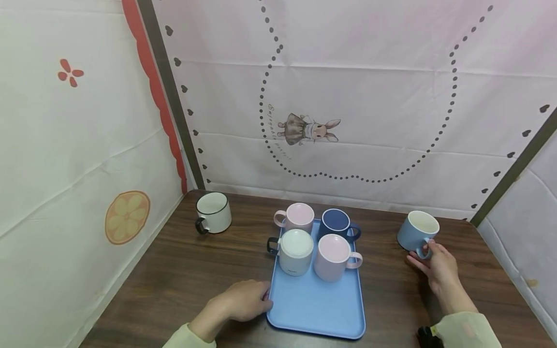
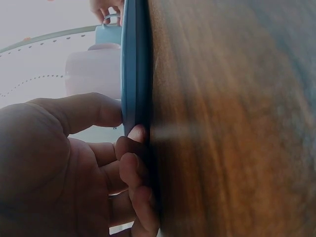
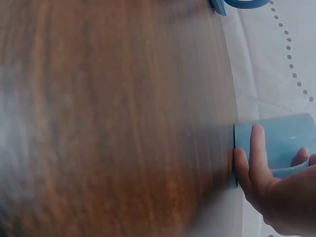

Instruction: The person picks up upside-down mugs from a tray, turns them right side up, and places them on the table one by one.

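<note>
My left hand pinches the left rim of the blue tray, thumb on top and fingers curled against its side and underside, as the left wrist view shows. On the tray's far part stand a white mug with a black handle, two pink mugs and a dark blue mug. At the right, my right hand grips the handle of a light blue mug. This mug is upright, its base at the tabletop; two fingers extend along its lower side.
Another white mug with a black rim and handle stands at the table's far left. The brown wooden table meets a printed cloth wall at the back, with cloth walls on both sides. A black object sits by the right sleeve.
</note>
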`<action>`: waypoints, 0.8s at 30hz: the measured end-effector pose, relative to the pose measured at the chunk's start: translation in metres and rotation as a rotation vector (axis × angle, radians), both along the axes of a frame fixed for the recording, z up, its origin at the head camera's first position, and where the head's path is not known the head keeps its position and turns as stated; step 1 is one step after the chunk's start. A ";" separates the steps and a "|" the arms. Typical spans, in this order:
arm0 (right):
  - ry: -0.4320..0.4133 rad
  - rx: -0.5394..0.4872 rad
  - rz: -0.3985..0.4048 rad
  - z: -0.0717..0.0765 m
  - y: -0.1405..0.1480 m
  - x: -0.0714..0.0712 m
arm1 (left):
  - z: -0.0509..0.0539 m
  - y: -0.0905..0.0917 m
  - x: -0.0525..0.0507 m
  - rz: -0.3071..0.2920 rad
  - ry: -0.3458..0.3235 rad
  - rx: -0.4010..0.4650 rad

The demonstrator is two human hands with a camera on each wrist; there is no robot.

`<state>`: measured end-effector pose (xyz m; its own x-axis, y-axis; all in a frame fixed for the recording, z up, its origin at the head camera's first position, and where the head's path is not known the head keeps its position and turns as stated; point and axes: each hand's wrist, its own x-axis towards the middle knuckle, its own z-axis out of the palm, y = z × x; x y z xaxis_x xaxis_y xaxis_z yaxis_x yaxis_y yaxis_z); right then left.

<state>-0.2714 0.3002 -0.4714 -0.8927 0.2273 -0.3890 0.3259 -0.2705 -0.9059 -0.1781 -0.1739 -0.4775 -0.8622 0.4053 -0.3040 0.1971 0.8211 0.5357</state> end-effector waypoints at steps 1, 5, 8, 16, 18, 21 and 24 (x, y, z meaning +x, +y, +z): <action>0.002 0.001 0.012 0.000 0.001 0.000 | 0.000 0.000 0.000 0.000 0.001 0.001; 0.009 0.012 0.047 -0.001 0.003 0.001 | 0.000 -0.001 0.000 -0.003 0.010 -0.004; 0.015 0.028 0.059 0.000 0.004 0.001 | 0.000 -0.001 0.000 -0.006 0.016 -0.004; 0.027 0.102 0.087 0.002 0.001 0.002 | 0.001 -0.002 0.000 -0.010 0.021 0.003; 0.015 0.109 0.080 0.002 0.001 0.003 | 0.000 -0.002 0.000 -0.009 0.019 0.004; 0.003 0.117 0.069 0.001 0.003 0.005 | 0.000 -0.002 0.000 -0.006 0.012 0.003; -0.010 0.129 0.048 0.001 0.004 0.007 | 0.000 -0.001 0.000 -0.001 -0.001 0.009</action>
<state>-0.2646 0.3039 -0.4704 -0.9000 0.2330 -0.3684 0.3451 -0.1354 -0.9287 -0.1777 -0.1752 -0.4774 -0.8617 0.4085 -0.3009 0.1971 0.8161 0.5433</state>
